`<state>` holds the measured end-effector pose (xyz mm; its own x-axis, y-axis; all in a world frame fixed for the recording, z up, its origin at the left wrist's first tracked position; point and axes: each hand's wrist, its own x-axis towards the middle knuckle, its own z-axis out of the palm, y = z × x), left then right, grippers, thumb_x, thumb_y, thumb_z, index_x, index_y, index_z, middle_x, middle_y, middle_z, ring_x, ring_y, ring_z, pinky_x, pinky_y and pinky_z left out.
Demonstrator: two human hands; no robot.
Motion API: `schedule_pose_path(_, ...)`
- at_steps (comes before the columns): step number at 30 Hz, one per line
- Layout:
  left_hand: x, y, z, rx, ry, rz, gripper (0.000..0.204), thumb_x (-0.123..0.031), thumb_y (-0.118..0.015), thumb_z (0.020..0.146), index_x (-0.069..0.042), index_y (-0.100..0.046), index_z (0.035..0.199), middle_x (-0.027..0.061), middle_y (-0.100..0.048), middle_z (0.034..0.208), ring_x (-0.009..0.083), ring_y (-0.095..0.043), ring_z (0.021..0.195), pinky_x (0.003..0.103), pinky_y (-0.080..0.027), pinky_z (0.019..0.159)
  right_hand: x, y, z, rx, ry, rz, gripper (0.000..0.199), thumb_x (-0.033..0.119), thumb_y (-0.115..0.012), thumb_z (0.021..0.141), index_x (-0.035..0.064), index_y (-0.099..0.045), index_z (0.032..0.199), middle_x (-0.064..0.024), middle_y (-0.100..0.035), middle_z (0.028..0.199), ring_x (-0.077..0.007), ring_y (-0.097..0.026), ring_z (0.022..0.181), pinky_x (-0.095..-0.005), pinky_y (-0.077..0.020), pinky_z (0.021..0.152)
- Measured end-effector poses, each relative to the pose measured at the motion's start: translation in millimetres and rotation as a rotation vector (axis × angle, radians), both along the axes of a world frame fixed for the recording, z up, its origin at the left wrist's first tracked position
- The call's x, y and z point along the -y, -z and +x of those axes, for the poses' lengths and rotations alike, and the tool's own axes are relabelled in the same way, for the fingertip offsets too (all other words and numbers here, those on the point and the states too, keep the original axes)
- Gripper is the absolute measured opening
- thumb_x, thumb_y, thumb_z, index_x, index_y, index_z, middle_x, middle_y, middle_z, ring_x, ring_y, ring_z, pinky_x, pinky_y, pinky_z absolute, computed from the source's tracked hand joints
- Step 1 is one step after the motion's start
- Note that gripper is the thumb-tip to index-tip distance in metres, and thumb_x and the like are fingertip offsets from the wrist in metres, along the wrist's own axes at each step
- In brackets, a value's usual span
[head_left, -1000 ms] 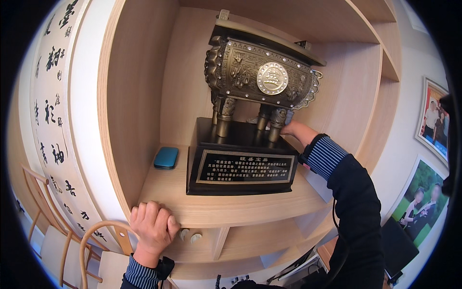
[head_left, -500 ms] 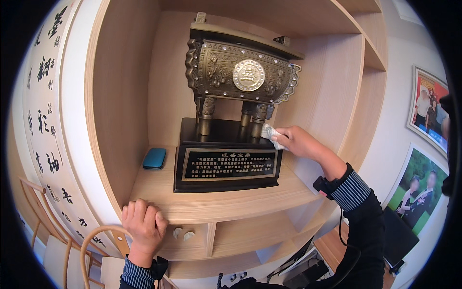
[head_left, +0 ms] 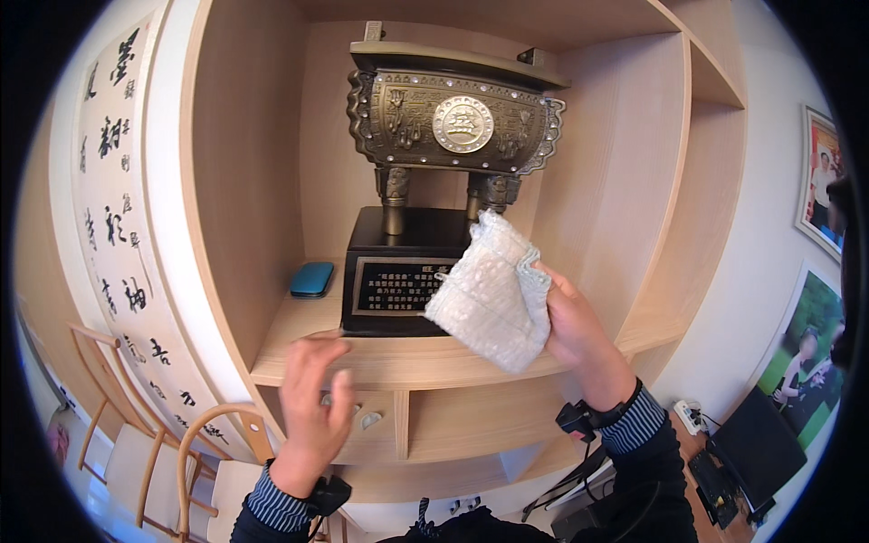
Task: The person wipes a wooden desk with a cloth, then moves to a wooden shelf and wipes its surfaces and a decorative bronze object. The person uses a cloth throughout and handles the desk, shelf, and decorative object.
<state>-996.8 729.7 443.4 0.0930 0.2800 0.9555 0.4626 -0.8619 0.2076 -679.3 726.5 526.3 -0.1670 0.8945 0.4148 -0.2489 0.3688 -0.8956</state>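
A white folded cleaning cloth point(head_left: 496, 294) hangs spread out from my right hand point(head_left: 579, 326), whose fingers grip its right edge. It is held in front of the shelf and hides part of the black plinth point(head_left: 385, 237). On that plinth stands a bronze-coloured ding vessel point(head_left: 416, 122) with a round, bright medallion; the cloth covers the lower part of its right front leg. My left hand point(head_left: 317, 394) is raised before the shelf edge, fingers apart and holding nothing. A blue zipped case point(head_left: 312, 280) lies on the shelf, left of the plinth.
The wooden shelf unit point(head_left: 226, 181) surrounds the vessel with side walls and lower compartments. A calligraphy scroll point(head_left: 118, 244) hangs at left above wooden chairs point(head_left: 231, 480). Framed pictures point(head_left: 819, 181) hang at right, above a black monitor point(head_left: 760, 443) on a desk.
My right hand has drawn the bunched cloth back from the plinth's top, and the cloth is now opened out. My left hand has left the shelf edge, and its fist has loosened.
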Motion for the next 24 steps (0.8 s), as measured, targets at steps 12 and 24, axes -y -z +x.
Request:
schedule_pose_path(12,18.8,7.0,46.9,0.491,1.067,-0.95,0.079,-0.037,-0.079,0.091,0.004,-0.041,0.147,0.0113,-0.055,0.142,0.0197,-0.055,0.129,0.034,-0.044,0.108,-3.1,75.3,-56.0,0.071,-0.467,0.115,0.05,0.03,-0.047,0.11,0.0039,-0.04,0.153,-0.004,-0.059,0.137,-0.0136,-0.054,0.126,-0.032,-0.0434,0.109)
schedule_pose_path(24,7.9,-81.4,-40.7,0.341,-0.416,0.131,0.017,-0.002,-0.058,0.095,0.005,-0.058,0.11,0.0128,-0.056,0.106,0.0245,-0.056,0.102,0.033,-0.045,0.09,30.0,31.8,22.0,0.652,0.187,0.655,0.033,0.02,-0.057,0.104,0.0048,-0.061,0.133,-0.0117,-0.063,0.14,-0.0272,-0.049,0.141,-0.0389,-0.0285,0.122)
